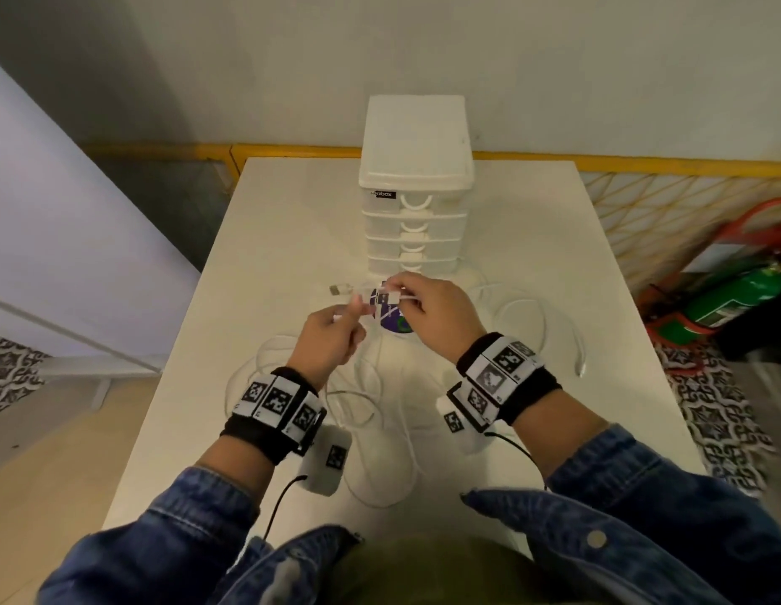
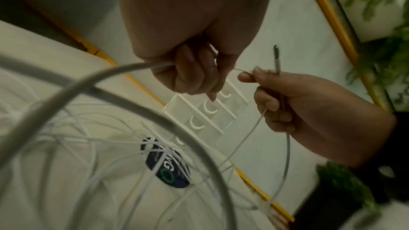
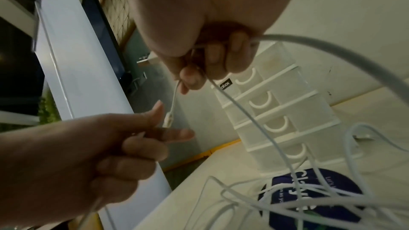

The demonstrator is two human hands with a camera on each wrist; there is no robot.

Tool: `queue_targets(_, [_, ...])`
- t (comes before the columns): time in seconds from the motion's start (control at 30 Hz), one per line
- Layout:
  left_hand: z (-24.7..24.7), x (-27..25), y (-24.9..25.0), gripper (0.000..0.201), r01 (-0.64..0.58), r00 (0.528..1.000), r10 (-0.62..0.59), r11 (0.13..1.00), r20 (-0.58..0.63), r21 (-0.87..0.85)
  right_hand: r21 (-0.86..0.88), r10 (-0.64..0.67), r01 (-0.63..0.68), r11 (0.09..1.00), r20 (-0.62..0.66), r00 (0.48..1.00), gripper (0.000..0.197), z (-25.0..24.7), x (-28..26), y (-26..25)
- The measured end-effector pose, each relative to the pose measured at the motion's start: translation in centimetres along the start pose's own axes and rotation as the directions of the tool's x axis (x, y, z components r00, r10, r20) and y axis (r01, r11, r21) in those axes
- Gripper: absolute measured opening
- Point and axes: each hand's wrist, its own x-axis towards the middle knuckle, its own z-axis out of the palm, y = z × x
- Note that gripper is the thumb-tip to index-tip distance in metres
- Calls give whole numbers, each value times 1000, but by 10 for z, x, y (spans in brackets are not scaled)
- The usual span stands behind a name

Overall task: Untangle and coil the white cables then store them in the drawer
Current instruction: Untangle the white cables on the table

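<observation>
Several thin white cables (image 1: 367, 399) lie tangled in loose loops on the white table (image 1: 292, 238). Both hands hover just in front of the white drawer unit (image 1: 417, 189), whose drawers all look closed. My right hand (image 1: 404, 294) pinches one white cable near its end, and the connector (image 3: 168, 120) dangles below the fingers. My left hand (image 1: 351, 310) grips a cable with curled fingers, thumb and forefinger reaching toward that connector. From the left wrist, the left hand (image 2: 194, 76) clutches a thick-looking strand, and the right hand (image 2: 261, 80) holds a cable with a plug (image 2: 276, 55) sticking up.
A round dark-blue sticker (image 1: 395, 320) lies on the table under the cables. Another cable loop (image 1: 541, 325) spreads to the right of the hands. A green fire extinguisher (image 1: 737, 294) stands on the floor at right. A yellow rail (image 1: 641, 163) runs behind the table.
</observation>
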Motion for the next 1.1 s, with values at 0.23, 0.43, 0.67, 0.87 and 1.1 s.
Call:
queue_targets(0.23, [8,11,21,26,-74,994,86,986,71,-149,94,120,-138,986,179,977,31,9,-21,20])
queue_targets(0.43, [20,16,39,21,-236,972,233,965,-35,-117,139,179,-179,974,13,984,32,0,-27,45])
queue_targets(0.67, [33,30,53,20,-219,973,230,951,29,-219,215,504,-465,859,-191,842,24,-40,3,100])
queue_targets(0.87, [47,40,47,19,-118,992,121,987,21,-107,-168,528,-520,838,4,849,33,-36,69,155])
queue_targets(1.1, [43,42,41,15,-39,999,42,996,24,-85,-294,569,-528,797,71,819,39,-12,103,196])
